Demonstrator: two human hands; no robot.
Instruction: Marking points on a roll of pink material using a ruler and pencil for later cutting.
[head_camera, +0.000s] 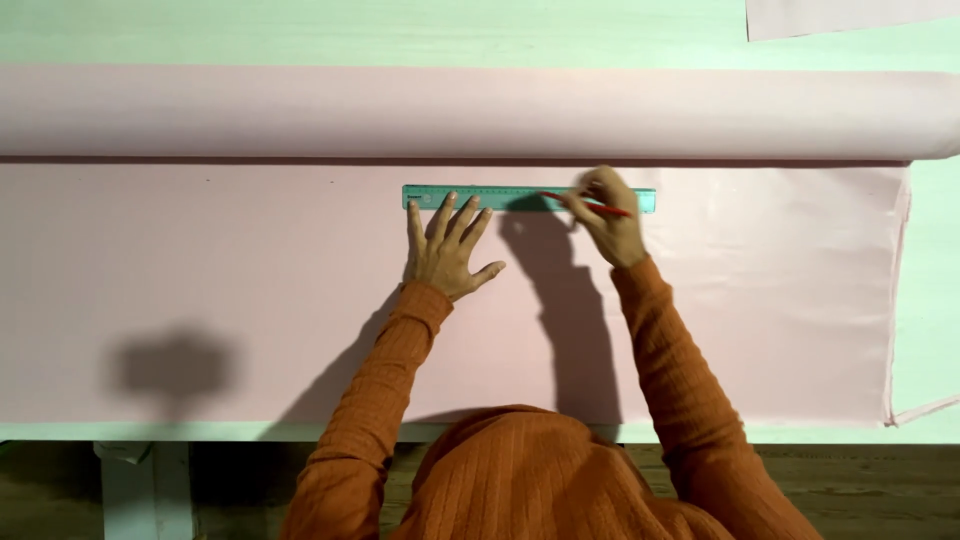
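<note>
Two hands on pink fabric (250, 290): left hand (444, 250) spread flat, fingertips on green ruler (520, 197); right hand (607, 215) pinching red pencil (590, 203).

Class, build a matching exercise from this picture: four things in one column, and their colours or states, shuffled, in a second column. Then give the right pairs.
1 ruler
2 fabric roll
3 left hand
4 right hand

A holds a red pencil
B pale pink, along the far side
C translucent green
D spread flat, fingertips on the ruler

Pairs: 1-C, 2-B, 3-D, 4-A
</note>
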